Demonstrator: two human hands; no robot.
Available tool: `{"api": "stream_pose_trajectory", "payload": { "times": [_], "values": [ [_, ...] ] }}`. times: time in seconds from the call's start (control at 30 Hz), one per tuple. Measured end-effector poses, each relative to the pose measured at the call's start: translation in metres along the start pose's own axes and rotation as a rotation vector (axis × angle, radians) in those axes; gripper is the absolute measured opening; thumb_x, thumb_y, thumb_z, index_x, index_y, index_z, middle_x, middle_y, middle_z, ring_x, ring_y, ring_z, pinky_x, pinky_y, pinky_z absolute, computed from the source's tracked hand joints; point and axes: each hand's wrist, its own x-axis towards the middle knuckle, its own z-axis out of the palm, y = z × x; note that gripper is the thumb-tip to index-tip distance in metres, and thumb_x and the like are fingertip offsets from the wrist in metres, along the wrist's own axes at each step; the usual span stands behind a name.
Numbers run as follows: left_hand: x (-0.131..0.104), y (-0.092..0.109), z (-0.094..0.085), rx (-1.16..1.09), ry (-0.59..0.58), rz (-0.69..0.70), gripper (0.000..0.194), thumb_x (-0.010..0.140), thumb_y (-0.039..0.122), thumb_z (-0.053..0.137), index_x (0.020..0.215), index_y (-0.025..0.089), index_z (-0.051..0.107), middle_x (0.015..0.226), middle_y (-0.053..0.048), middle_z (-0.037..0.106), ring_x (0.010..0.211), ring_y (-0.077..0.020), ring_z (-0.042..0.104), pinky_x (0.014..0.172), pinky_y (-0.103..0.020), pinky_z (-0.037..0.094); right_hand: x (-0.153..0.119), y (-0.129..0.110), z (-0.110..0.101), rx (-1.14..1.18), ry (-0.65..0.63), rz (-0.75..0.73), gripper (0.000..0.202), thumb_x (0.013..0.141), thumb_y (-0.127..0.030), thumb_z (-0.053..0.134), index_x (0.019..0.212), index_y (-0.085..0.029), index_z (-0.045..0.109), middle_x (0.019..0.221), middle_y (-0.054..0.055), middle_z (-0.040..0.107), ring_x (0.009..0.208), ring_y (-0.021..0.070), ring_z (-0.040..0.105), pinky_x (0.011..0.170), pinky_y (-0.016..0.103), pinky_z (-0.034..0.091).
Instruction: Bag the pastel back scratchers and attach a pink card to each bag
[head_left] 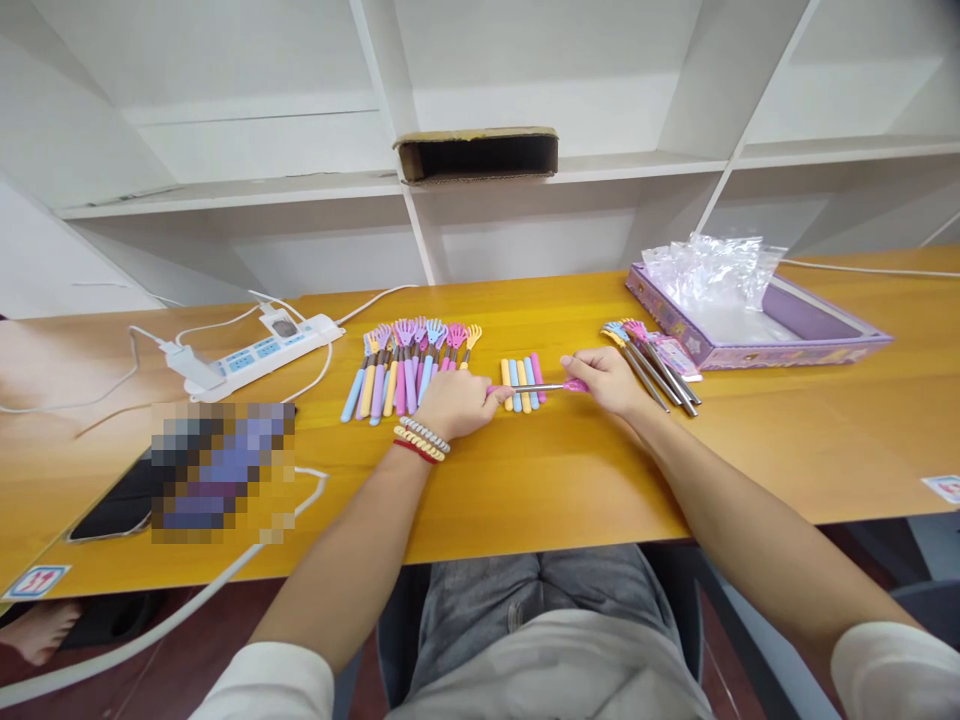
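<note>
A pink telescopic back scratcher (538,387) is stretched level between my hands over the table. My left hand (459,402) is closed round its pink handle, and my right hand (606,380) pinches the pink claw end; the metal rod shows between them. Just behind the rod lies a row of loose coloured handles (523,372) in yellow, blue and pink. Left of them, several back scratchers with handles (405,365) lie side by side, claws pointing away from me. By my right hand rests a bunch of metal rods with coloured claws (651,362), without handles.
A purple box lid or tray (780,354) holding clear plastic bags (712,275) stands at the back right. On the left are a white power strip (262,355) with cables and a dark phone (112,505). White shelves with a cardboard box (480,155) rise behind the table.
</note>
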Motion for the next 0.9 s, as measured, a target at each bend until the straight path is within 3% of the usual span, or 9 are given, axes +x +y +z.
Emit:
{"api": "stream_pose_trajectory", "payload": {
  "times": [0.2,0.6,0.9],
  "values": [
    [-0.001,0.008,-0.003,0.028,-0.025,0.006,0.068,0.087,0.059,0.019,0.074,0.015,0.07,0.067,-0.014,0.065,0.068,-0.0263,0.061,0.058,-0.034,0.036,-0.003,-0.005,0.012,-0.012,-0.029,0.047,0.049,0.079,-0.055,0.048,0.049,-0.017,0.045,0.045,-0.003,0.038,0.045,0.0076,0.031,0.046,0.025,0.024],
    [-0.003,0.017,-0.009,0.049,-0.021,-0.018,0.07,0.086,0.059,0.018,0.075,0.013,0.07,0.067,-0.015,0.064,0.068,-0.0278,0.061,0.058,-0.036,0.036,-0.008,-0.012,0.021,-0.013,-0.012,0.039,0.05,0.08,-0.056,0.046,0.05,-0.016,0.048,0.047,-0.001,0.045,0.044,0.0076,0.033,0.045,0.024,0.025],
    [-0.007,0.025,-0.013,0.073,0.009,-0.039,0.071,0.086,0.059,0.019,0.075,0.012,0.071,0.063,-0.015,0.062,0.065,-0.0279,0.061,0.059,-0.036,0.036,-0.009,-0.018,0.023,-0.023,0.003,-0.008,0.049,0.081,-0.054,0.045,0.049,-0.017,0.039,0.046,-0.003,0.035,0.044,0.0069,0.028,0.044,0.024,0.022]
  ]
}}
